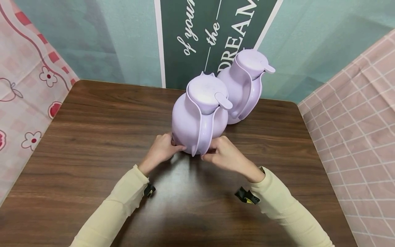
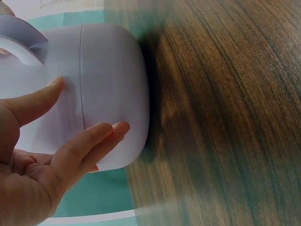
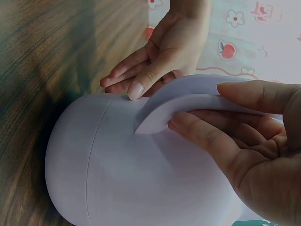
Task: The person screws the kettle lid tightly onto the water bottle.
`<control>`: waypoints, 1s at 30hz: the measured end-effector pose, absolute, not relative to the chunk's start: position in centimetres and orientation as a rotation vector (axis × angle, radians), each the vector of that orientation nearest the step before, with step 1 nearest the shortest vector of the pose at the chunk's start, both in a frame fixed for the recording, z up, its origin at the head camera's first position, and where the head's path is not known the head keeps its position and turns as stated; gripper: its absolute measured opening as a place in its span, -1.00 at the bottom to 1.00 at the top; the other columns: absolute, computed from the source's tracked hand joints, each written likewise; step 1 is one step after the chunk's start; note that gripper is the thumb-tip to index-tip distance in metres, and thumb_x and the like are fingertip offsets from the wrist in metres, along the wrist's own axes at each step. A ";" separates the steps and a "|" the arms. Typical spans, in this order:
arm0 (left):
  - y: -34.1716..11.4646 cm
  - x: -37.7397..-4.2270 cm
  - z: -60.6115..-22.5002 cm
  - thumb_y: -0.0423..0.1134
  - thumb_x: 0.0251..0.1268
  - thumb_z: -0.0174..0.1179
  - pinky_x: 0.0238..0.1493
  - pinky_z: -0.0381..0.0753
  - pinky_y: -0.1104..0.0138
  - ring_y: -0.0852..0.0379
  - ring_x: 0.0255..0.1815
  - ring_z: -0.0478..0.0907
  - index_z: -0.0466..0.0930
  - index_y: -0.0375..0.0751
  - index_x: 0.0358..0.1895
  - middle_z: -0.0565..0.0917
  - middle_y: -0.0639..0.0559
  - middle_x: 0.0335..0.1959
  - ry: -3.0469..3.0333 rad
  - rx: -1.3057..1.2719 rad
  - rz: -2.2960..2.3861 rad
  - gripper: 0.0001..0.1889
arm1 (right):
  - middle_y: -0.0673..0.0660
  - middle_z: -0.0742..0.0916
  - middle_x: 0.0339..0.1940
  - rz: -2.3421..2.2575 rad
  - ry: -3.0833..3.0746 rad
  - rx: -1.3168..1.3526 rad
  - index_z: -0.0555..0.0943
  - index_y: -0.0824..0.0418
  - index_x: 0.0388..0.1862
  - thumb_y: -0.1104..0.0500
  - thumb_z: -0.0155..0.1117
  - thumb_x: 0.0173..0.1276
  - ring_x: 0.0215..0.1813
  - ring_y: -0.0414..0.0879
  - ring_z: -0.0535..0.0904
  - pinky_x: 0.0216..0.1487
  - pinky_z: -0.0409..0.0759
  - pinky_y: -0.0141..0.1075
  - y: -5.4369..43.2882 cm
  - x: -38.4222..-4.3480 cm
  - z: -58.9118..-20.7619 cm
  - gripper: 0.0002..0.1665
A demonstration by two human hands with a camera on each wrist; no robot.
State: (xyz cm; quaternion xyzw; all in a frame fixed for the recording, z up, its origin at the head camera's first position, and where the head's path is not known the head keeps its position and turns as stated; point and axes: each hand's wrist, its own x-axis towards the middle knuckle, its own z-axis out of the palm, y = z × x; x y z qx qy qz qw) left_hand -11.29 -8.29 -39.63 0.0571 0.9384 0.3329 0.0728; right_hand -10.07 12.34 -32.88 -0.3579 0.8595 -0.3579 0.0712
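Note:
A lavender thermos jug stands upright on the table, its lid lever and handle facing the near side. With thumb and fingers on either side of the handle, my right hand pinches its lower part, as the right wrist view shows. My left hand touches the left of the jug's body low down. In the left wrist view its thumb and fingers lie fairly straight against the smooth wall, near the seam. A second lavender jug of the same kind stands behind and to the right.
The jugs stand on a dark wood-grain table. Behind it hangs a teal cloth with a dark green lettered panel. A patterned cloth borders the left and a pink checked one the right.

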 end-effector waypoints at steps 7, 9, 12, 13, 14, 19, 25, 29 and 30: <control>-8.1 -11.2 -39.5 -0.04 -0.03 0.35 -0.39 0.45 0.18 -0.02 -0.45 0.48 0.47 -0.28 -0.42 0.51 0.02 -0.62 2.814 0.151 1.010 -0.64 | -0.10 0.61 -0.70 -1.073 2.588 -1.044 0.64 0.20 -0.62 0.35 0.29 -0.05 -0.57 -0.26 0.43 -0.45 0.45 -0.35 12.4 -10.1 -32.9 -0.92; -8.0 -11.1 -39.5 -0.04 -0.03 0.35 -0.38 0.45 0.18 -0.03 -0.44 0.49 0.47 -0.28 -0.42 0.52 0.01 -0.61 2.819 0.152 1.015 -0.63 | -0.10 0.61 -0.70 -1.071 2.599 -1.028 0.64 0.20 -0.62 0.35 0.29 -0.05 -0.57 -0.26 0.42 -0.45 0.45 -0.35 12.6 -10.1 -33.0 -0.92; -7.9 -11.1 -39.5 -0.03 -0.02 0.34 -0.38 0.46 0.18 -0.04 -0.45 0.50 0.47 -0.30 -0.41 0.53 -0.01 -0.60 2.818 0.146 1.026 -0.62 | -0.10 0.60 -0.70 -1.069 2.613 -1.019 0.64 0.20 -0.63 0.36 0.30 -0.06 -0.57 -0.26 0.40 -0.46 0.44 -0.35 12.8 -10.3 -33.0 -0.92; -7.9 -11.1 -39.5 -0.03 -0.02 0.34 -0.38 0.46 0.17 -0.04 -0.45 0.50 0.48 -0.30 -0.41 0.54 -0.01 -0.59 2.818 0.144 1.029 -0.61 | -0.11 0.59 -0.70 -1.069 2.613 -1.019 0.64 0.19 -0.63 0.36 0.30 -0.06 -0.57 -0.26 0.39 -0.46 0.43 -0.35 12.9 -10.4 -33.0 -0.92; -7.9 -11.1 -39.5 -0.02 -0.03 0.34 -0.38 0.46 0.17 -0.04 -0.44 0.50 0.48 -0.31 -0.41 0.54 -0.02 -0.59 2.818 0.138 1.032 -0.61 | -0.11 0.59 -0.70 -1.067 2.612 -1.020 0.64 0.19 -0.63 0.36 0.30 -0.06 -0.57 -0.26 0.39 -0.46 0.43 -0.35 12.9 -10.4 -33.0 -0.91; -8.0 -11.2 -39.5 -0.03 -0.03 0.35 -0.36 0.47 0.15 -0.06 -0.42 0.51 0.49 -0.31 -0.39 0.55 -0.03 -0.57 2.819 0.125 1.042 -0.61 | -0.14 0.57 -0.72 -1.051 2.594 -1.031 0.64 0.17 -0.63 0.34 0.29 -0.05 -0.58 -0.27 0.37 -0.47 0.41 -0.35 12.8 -10.6 -32.9 -0.91; -8.2 -11.4 -39.5 -0.05 -0.02 0.34 -0.34 0.46 0.13 -0.10 -0.39 0.51 0.49 -0.32 -0.38 0.56 -0.07 -0.55 2.833 0.131 1.040 -0.62 | -0.14 0.56 -0.75 -1.030 2.587 -1.048 0.65 0.18 -0.63 0.34 0.30 -0.06 -0.59 -0.26 0.37 -0.48 0.41 -0.35 12.4 -11.1 -32.9 -0.92; -8.4 -11.7 -39.4 -0.06 -0.02 0.34 -0.28 0.48 0.10 -0.16 -0.31 0.54 0.51 -0.35 -0.30 0.62 -0.16 -0.43 2.841 0.141 1.045 -0.60 | -0.12 0.57 -0.75 -1.011 2.588 -1.045 0.64 0.20 -0.64 0.34 0.31 -0.08 -0.57 -0.24 0.39 -0.45 0.43 -0.34 12.1 -11.6 -32.9 -0.94; -8.4 -11.8 -39.4 -0.07 -0.02 0.34 -0.27 0.48 0.10 -0.16 -0.30 0.54 0.52 -0.36 -0.29 0.63 -0.18 -0.41 2.840 0.138 1.046 -0.60 | -0.11 0.58 -0.74 -1.007 2.589 -1.039 0.64 0.20 -0.64 0.33 0.31 -0.08 -0.56 -0.24 0.39 -0.44 0.44 -0.34 12.0 -11.8 -32.9 -0.94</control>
